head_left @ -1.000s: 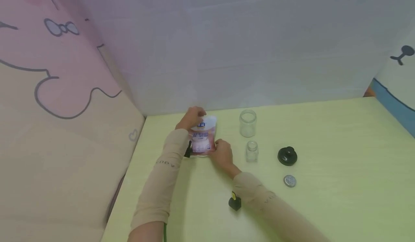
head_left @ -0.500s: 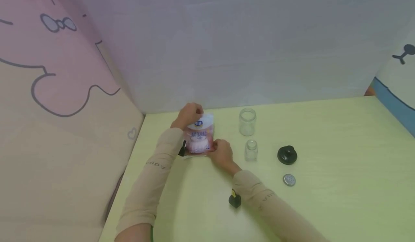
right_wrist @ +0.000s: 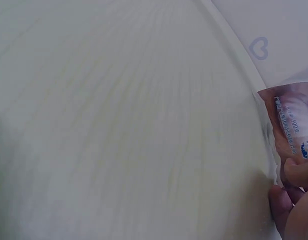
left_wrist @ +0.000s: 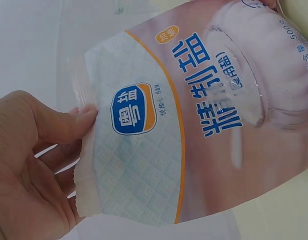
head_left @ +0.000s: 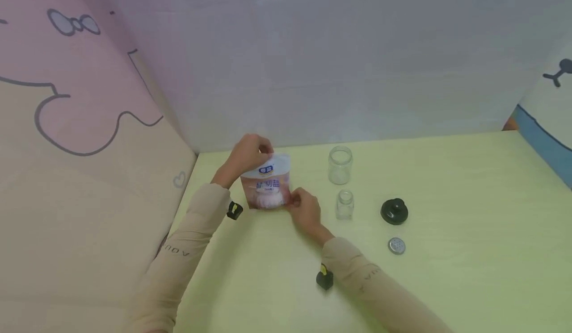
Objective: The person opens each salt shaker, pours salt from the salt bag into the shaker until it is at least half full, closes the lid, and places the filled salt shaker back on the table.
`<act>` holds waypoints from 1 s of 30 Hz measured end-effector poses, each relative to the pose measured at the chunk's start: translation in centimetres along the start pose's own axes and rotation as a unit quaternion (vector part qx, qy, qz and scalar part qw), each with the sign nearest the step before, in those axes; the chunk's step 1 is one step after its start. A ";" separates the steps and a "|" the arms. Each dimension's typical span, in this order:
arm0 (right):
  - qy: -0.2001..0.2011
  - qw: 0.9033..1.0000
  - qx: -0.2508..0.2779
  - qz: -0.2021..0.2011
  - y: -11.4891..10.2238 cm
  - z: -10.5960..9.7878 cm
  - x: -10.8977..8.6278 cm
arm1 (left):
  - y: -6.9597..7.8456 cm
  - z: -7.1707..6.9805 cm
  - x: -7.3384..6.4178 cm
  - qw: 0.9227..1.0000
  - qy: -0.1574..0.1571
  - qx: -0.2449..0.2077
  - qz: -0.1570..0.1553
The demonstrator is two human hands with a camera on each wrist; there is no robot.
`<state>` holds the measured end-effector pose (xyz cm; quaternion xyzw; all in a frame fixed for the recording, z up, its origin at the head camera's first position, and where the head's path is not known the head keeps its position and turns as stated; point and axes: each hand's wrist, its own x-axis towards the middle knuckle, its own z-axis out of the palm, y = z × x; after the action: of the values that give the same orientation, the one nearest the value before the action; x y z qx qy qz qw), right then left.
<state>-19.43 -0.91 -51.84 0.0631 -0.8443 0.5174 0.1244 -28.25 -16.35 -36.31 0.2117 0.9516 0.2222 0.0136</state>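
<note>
A salt bag (head_left: 268, 181), pinkish brown with a whitish top band and blue Chinese lettering, is held between both hands at the far left of the table. My left hand (head_left: 247, 155) pinches its top sealed edge, thumb in front, as the left wrist view shows on the bag (left_wrist: 139, 165). The bag's lower right corner is pinched by my right hand (head_left: 306, 210). In the right wrist view only the fingertips (right_wrist: 296, 172) and that lower part of the bag (right_wrist: 291, 120) show. The bag stands tilted up, its printed front toward the head camera.
Right of the bag stand a larger open glass jar (head_left: 340, 166) and a smaller glass bottle (head_left: 345, 205). Farther right lie a black knobbed lid (head_left: 394, 211) and a perforated metal cap (head_left: 396, 246). The pale yellow table (head_left: 469, 224) meets a grey-white wall cloth (head_left: 357, 65) behind.
My left hand has moved left and up with the bag's top, and the bag has shifted left and tipped more upright. My right hand stays at its lower corner.
</note>
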 end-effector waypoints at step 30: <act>-0.050 0.957 0.284 0.031 -6.2 -10.5 -1.7 | 8.6 -6.6 -5.3 0.980 0.124 -0.096 0.119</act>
<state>-14.80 5.58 -42.44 0.0951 -0.6694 0.7355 0.0431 -20.83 -14.25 -27.08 0.2916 0.8880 0.3376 -0.1110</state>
